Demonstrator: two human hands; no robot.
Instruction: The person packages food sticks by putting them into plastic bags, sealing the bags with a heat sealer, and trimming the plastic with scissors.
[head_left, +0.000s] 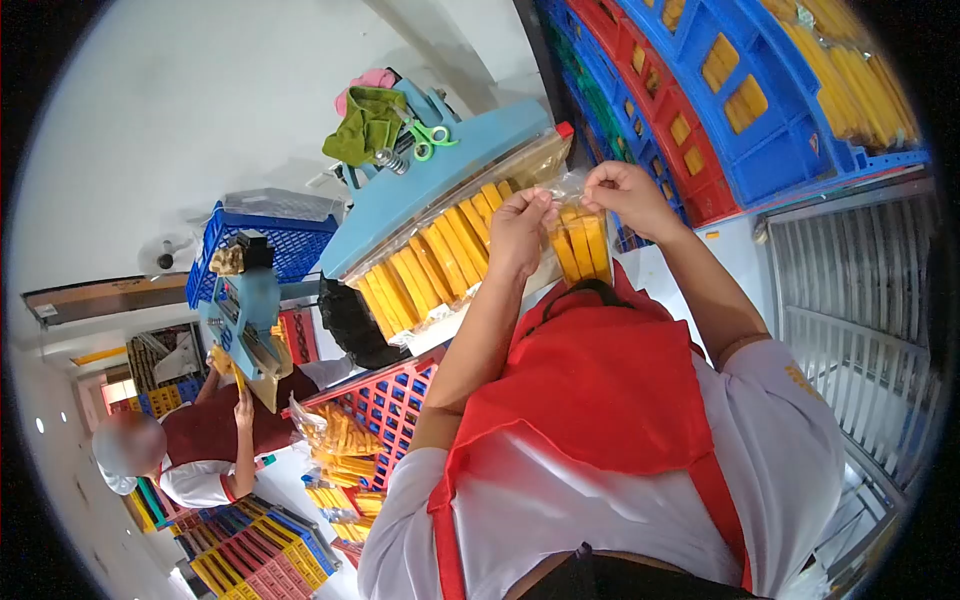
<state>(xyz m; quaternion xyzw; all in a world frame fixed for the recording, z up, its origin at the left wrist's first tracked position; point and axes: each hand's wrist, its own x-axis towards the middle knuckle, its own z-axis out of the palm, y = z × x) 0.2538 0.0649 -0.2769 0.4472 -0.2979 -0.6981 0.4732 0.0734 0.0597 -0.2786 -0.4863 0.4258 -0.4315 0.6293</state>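
Note:
A clear plastic bag (581, 246) of yellow sticks hangs upright in front of the red apron. My left hand (524, 234) pinches its top edge on the left, fingers closed. At the right side of the same edge, my right hand (628, 197) is also closed in a pinch. Beside my left hand, a row of similar bagged yellow sticks (430, 265) lies along the front of a light-blue machine (480, 150). On top of the machine are green-handled scissors (432, 141) and a green cloth (365, 125).
Stacked blue crates (735, 100) and a red crate (640, 70) hold yellow sticks at upper right. A pink-red crate (395, 400) with bagged sticks stands at lower left. Further left, a co-worker (215, 420) handles a yellow item at another blue machine (240, 315). A slatted metal rack (850, 300) is at right.

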